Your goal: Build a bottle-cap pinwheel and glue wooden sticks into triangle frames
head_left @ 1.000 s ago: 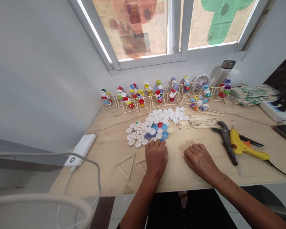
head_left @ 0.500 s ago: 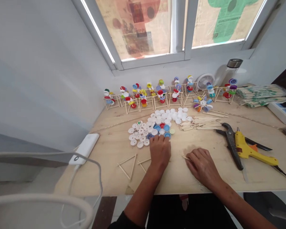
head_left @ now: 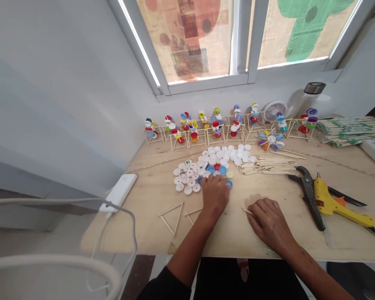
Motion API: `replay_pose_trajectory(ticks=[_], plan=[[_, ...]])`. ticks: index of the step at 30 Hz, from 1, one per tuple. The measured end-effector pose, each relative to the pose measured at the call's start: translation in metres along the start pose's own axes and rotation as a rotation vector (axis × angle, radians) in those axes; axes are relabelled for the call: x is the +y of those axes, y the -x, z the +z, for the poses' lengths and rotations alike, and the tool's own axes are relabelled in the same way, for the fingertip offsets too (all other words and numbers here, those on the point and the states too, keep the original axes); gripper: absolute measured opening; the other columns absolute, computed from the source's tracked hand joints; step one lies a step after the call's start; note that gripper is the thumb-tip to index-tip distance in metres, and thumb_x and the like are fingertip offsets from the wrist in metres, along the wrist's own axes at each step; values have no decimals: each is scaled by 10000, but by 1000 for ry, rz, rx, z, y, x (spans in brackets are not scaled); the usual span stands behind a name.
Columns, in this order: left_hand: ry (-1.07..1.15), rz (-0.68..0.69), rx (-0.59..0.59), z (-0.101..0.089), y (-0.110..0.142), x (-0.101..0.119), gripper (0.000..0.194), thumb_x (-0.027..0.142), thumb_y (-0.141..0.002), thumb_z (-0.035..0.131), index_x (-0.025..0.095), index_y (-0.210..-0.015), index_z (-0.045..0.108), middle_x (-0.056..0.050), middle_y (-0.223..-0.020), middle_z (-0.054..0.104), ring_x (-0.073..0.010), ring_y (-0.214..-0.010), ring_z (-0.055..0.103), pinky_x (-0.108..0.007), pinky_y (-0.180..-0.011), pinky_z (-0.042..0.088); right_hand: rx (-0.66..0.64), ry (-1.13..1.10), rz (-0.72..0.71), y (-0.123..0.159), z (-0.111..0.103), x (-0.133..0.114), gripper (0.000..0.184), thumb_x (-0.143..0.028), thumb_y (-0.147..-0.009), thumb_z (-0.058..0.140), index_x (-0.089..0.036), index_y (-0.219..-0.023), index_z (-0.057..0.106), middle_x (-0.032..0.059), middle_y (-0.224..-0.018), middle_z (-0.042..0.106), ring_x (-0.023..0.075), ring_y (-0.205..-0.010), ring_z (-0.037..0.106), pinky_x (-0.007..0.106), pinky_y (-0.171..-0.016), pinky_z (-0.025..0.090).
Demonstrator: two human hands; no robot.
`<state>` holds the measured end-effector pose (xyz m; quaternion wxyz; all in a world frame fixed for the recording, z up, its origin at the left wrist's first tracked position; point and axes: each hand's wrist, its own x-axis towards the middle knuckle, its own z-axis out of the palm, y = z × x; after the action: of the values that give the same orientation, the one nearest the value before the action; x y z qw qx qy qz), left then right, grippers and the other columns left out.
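Head view, present moment: on a plywood counter (head_left: 237, 235), the left hand (head_left: 215, 196) lies over the near edge of a loose cluster of bottle caps (head_left: 190, 179), mostly white with some blue and red, its fingers touching the caps; whether it grips any cannot be told. The right hand (head_left: 270, 223) rests on the counter well apart from it, with a thin wooden stick (head_left: 248, 211) emerging from beneath the fingers, its hold likewise unclear. Nearer the left edge of the counter lies a triangle of joined sticks (head_left: 171, 218). Beyond the caps are a loose pile of wooden sticks (head_left: 267, 166) and a row of colourful cap-and-stick figures (head_left: 206, 129). To the right lie black-handled cutters (head_left: 309, 200) and a yellow hot glue gun (head_left: 326, 204). Handling note: loose caps shift easily, so light fingertip contact, taking one cap at a time, should disturb the cluster least, while a thin stick is steadiest held flat under the fingers. Against the earlier head views, a blue cap (head_left: 229, 184) now lies just off the right side of the left hand, clear of the cluster, more of the stick shows beyond the right fingers, and the whole scene sits shifted in the frame.
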<state>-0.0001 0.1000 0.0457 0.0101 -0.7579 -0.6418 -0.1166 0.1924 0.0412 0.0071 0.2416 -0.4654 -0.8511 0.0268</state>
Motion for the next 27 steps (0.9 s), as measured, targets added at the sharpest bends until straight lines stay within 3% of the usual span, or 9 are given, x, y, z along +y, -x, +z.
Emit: replay_pose_trajectory(ticks=[3, 6, 13, 19, 24, 27], plan=[[-16, -152, 41, -10, -3, -23, 242, 281, -853, 508, 249, -1049, 647, -76, -1032, 647, -262, -1011, 528, -417, -852, 333, -12, -10, 8, 1, 0, 0, 129, -197, -886, 466, -191, -860, 592, 52, -791, 567, 202, -815, 482, 345, -773, 315], [-31, -205, 31, -12, -10, -42, 310, 275, -805, 555, 216, -1103, 618, -101, -1073, 638, -291, -1031, 530, -428, -850, 340, -29, -21, 18, 1, -1, -2, 118, -181, -878, 470, -189, -868, 586, 50, -793, 563, 200, -813, 480, 346, -773, 316], [-9, -207, -10, -8, -17, -48, 276, 250, -793, 567, 210, -1062, 613, -87, -1059, 657, -285, -1035, 545, -418, -852, 350, -8, -20, 9, 0, -2, -3, 123, -184, -881, 466, -187, -855, 586, 48, -778, 562, 193, -800, 476, 340, -756, 314], [25, -234, -31, -18, 5, -61, 286, 247, -792, 581, 232, -1077, 599, -68, -1051, 665, -266, -1035, 546, -399, -857, 357, -15, -6, 8, -1, -1, -2, 134, -194, -885, 459, -187, -852, 589, 51, -782, 570, 195, -800, 485, 340, -749, 320], [35, -204, -71, -16, 30, -66, 300, 177, -756, 592, 265, -1040, 629, -52, -1049, 661, -256, -1035, 539, -386, -852, 363, -13, 11, -12, -1, -1, -1, 133, -200, -880, 464, -188, -867, 595, 53, -786, 574, 195, -800, 491, 339, -747, 322], [55, -184, -76, -17, 32, -69, 309, 195, -749, 611, 281, -1044, 637, -47, -1063, 653, -251, -1027, 539, -372, -830, 378, -16, 23, -14, 0, -1, -1, 127, -196, -875, 470, -191, -868, 596, 49, -780, 573, 194, -794, 494, 337, -743, 322]])
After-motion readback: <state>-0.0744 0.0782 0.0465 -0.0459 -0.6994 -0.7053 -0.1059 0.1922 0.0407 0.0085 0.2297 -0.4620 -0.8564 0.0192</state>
